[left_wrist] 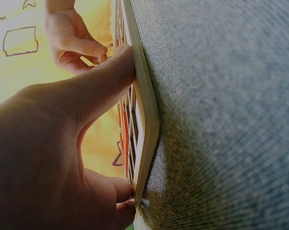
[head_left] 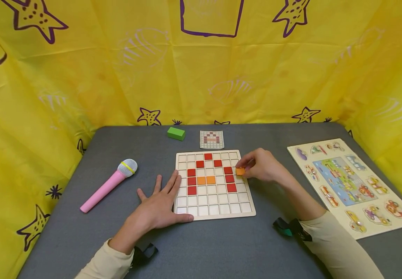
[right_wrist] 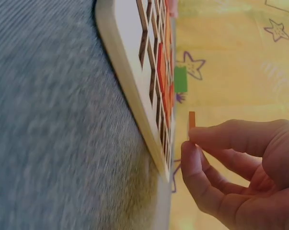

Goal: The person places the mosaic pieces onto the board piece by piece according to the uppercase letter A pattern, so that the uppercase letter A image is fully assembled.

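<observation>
A wooden grid board (head_left: 216,209) lies on the table, with red square tiles (head_left: 191,181) and two orange tiles (head_left: 206,180) set in an A-like pattern. My left hand (head_left: 159,207) rests spread at the board's left side, its thumb on the near edge, as the left wrist view also shows. Thumb and fingertips of my right hand (head_left: 261,166) pinch an orange tile (right_wrist: 192,122), held over the board's right edge and apart from it. Behind the board lies a small pattern card (head_left: 212,140) printed with a similar figure.
A pink toy microphone (head_left: 108,186) lies to the left. Near the back stands a green block (head_left: 176,133). On the right is a wooden picture puzzle (head_left: 354,190), close to my right forearm. Yellow patterned cloth (head_left: 194,77) encloses the back and sides of the grey table (head_left: 222,248).
</observation>
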